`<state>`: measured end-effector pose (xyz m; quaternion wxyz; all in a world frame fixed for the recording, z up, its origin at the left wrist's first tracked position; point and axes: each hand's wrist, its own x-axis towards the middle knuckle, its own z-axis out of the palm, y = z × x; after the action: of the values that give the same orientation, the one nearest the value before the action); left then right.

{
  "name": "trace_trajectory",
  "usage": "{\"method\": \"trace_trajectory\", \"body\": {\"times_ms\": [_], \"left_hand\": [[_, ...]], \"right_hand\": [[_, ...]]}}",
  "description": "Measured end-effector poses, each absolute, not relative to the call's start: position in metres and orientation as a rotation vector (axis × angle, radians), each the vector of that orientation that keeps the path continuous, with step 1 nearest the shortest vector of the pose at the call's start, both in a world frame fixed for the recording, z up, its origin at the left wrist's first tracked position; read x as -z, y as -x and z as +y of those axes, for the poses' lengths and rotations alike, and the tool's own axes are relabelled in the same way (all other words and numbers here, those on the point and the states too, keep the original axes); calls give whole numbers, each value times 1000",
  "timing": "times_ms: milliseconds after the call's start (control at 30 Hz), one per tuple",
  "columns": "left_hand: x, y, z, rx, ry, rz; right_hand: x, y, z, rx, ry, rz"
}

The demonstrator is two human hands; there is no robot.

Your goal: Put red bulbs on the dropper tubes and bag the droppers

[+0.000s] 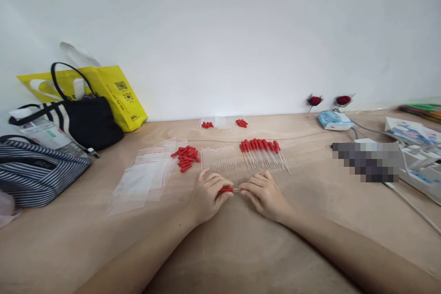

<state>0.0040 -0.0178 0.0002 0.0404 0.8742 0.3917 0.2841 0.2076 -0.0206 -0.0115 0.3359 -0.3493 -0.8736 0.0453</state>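
Note:
Between finger and thumb my left hand (212,194) grips a red rubber bulb (226,189). A thin clear tube (236,189) meets the bulb's right end, and my right hand (263,195) pinches it; its far part is hidden in the fingers. Beyond my left hand lie a heap of red bulbs (186,157) and a row of clear tubes (218,158). Past my right hand, several droppers (264,152), clear tubes with red bulbs on top, lie side by side.
Clear zip bags (144,170) lie spread at left. Near the wall is a clear bag with red bulbs (241,123). Black (91,121), striped (44,170) and yellow bags (127,96) stand far left. A blue tissue pack (335,120) and cables (413,204) lie at right.

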Motion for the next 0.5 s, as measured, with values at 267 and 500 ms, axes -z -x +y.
{"method": "trace_trajectory", "body": {"times_ms": [267, 500], "left_hand": [[-7, 0, -18, -878, -2687, 1218], [-6, 3, -18, -866, -2722, 1302]], "right_hand": [[9, -212, -18, -64, 910, -2269], [10, -216, -17, 134, 987, -2255]]}}
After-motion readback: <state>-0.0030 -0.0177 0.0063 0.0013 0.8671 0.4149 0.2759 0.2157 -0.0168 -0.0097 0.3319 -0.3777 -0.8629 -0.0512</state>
